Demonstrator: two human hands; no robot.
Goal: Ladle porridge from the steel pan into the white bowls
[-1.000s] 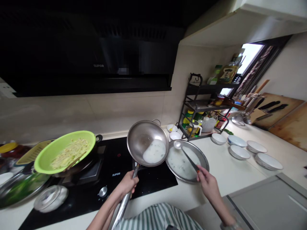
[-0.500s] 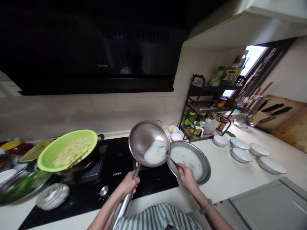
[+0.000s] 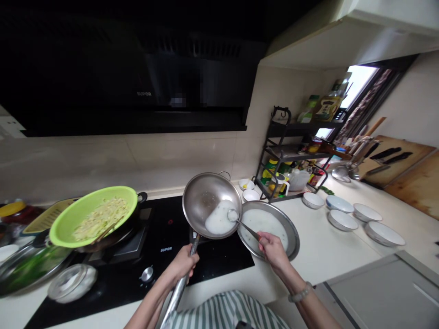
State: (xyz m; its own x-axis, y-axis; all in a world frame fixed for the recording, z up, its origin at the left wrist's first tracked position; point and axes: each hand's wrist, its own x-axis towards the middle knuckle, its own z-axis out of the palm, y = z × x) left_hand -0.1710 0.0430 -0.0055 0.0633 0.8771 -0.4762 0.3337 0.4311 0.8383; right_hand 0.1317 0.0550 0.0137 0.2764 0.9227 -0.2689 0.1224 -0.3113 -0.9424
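Observation:
My left hand (image 3: pixel 185 264) is closed around the long handle of a steel wok (image 3: pixel 200 201). The wok is tilted toward the right over the stove, and white milky liquid (image 3: pixel 216 224) pools at its lower right side. A metal ladle (image 3: pixel 249 229) is gripped in my right hand (image 3: pixel 274 253); its bowl is at the right part of the pool, near the wok's rim. Just right of the wok, partly beneath its edge, a wide metal basin (image 3: pixel 294 235) holds more of the white liquid with small dark flecks. My right forearm passes over the basin's front.
A green colander (image 3: pixel 58 233) of pale shredded food with chopsticks rests over a dark pan at left. A glass jar (image 3: pixel 72 283) stands on the black stove (image 3: pixel 202 269). Several white bowls (image 3: pixel 343 221) and a spice rack (image 3: pixel 284 151) are at right.
The ladle's bowl has risen out of the liquid in the wok and now shows clearly. My right hand has moved slightly right. The left hand and wok stay nearly still.

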